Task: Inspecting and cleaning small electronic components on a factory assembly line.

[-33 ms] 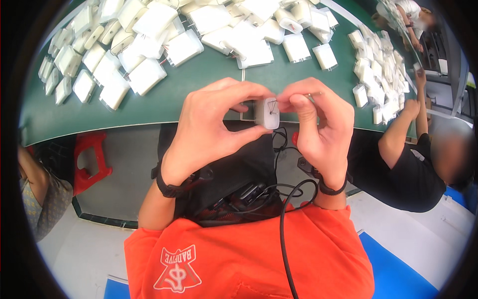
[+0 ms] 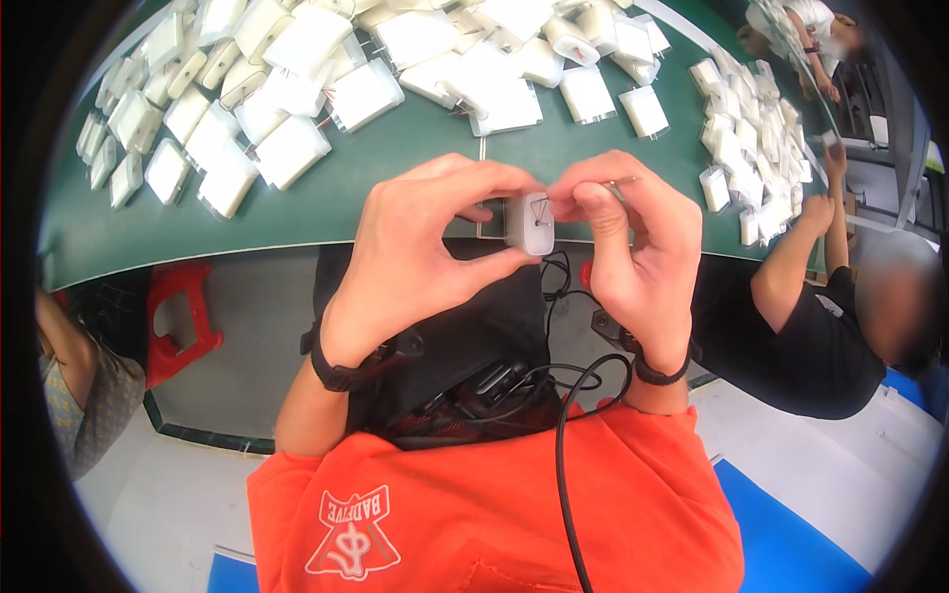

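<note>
Just off the near edge of the green table, my left hand [image 2: 420, 247] grips a small white block [image 2: 520, 225] between thumb and fingers. Its pale end face is turned to the right. Thin dark wires [image 2: 539, 211] come out of a small hole there. My right hand [image 2: 633, 232] is closed, its fingertips at the upper edge of that end face, close to the wires. A thin metal-looking piece [image 2: 623, 182] sticks out between its thumb and forefinger. Whether these fingertips also pinch a wire is hidden.
Many similar white blocks [image 2: 289, 151] lie heaped across the far side of the green table [image 2: 395, 188]. Another pile [image 2: 756, 148] is at the right, near a co-worker's arm [image 2: 791, 257]. A red stool [image 2: 183, 321] stands at the left. A black cable [image 2: 560, 465] hangs over my lap.
My right hand and the thin metal-looking piece in it have shifted very slightly. My left hand and the white block stay in place.
</note>
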The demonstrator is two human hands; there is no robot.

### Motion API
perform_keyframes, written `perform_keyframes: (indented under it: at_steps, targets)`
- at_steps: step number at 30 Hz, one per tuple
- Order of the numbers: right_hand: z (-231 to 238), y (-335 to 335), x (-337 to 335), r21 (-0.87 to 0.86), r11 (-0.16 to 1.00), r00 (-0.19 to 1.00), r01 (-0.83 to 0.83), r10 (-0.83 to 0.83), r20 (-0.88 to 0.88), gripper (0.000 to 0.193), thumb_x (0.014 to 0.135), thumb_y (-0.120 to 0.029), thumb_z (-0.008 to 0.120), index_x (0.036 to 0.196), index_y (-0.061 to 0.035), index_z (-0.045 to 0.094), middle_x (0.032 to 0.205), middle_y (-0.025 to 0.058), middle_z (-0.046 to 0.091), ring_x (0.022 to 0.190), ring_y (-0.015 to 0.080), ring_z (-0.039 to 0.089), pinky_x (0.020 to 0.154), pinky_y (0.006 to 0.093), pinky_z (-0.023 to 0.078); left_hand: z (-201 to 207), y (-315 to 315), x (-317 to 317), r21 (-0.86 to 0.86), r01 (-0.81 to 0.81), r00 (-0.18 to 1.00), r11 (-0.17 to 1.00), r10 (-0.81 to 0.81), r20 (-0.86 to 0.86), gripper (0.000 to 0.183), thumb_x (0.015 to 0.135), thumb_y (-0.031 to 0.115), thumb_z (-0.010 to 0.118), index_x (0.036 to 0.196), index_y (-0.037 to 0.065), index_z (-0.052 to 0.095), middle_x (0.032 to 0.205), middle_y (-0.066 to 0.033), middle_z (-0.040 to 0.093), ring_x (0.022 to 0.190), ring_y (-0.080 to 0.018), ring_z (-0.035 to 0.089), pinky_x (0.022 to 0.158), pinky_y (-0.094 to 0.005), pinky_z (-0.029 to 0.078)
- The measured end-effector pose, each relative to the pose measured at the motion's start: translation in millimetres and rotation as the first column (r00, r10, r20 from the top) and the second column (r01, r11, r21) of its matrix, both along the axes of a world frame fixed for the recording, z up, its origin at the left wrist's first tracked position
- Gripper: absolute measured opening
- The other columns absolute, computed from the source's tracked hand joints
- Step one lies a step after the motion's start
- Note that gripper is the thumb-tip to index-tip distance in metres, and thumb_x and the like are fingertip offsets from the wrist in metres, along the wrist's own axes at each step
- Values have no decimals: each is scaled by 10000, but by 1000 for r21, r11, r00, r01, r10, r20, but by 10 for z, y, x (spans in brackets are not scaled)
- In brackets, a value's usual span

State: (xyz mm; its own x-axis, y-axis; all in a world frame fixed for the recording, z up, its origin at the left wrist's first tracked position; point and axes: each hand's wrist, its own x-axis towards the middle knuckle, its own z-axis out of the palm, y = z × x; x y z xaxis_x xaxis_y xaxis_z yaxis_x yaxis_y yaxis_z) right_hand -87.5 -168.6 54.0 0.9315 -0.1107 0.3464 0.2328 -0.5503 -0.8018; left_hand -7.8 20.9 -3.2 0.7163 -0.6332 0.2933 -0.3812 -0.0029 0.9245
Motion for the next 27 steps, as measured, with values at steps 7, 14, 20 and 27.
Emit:
perform_keyframes:
  at_steps: [7,14,20,27]
  targets:
    - [-15,-73,19,145,987,996,-68,76,-46,151,1064,53,621,930,100,672,948,138,774,812,205,790,737,306,650,41,-2,-10,-8,-18,1000,1000,18,-25,488,752,47,954,1213,30,794,1142,-79,800,999,-207,772,854,-337,673]
    - [-144,-97,-121,229,972,999,-48,48,10,149,1091,35,608,1024,93,729,999,149,776,886,219,798,807,331,677,61,9,-6,-1,26,1000,1000,-26,-3,480,761,51,953,1212,29,791,1155,-77,804,1031,-210,778,871,-344,672]
    - [-239,-152,-156,226,972,998,-59,59,9,147,1094,41,602,1049,97,730,1022,166,777,916,229,800,818,334,680,67,8,-8,-1,14,1000,1000,-14,-28,485,757,53,955,1214,35,793,1149,-76,806,1032,-209,781,870,-346,672]
    - [-353,-180,-168,411,908,996,-80,53,76,164,1108,39,577,1111,120,720,1067,198,764,925,246,798,843,347,686,60,2,-3,7,24,1000,1000,-24,7,502,752,46,957,1226,38,791,1156,-86,807,1045,-215,787,880,-344,674]
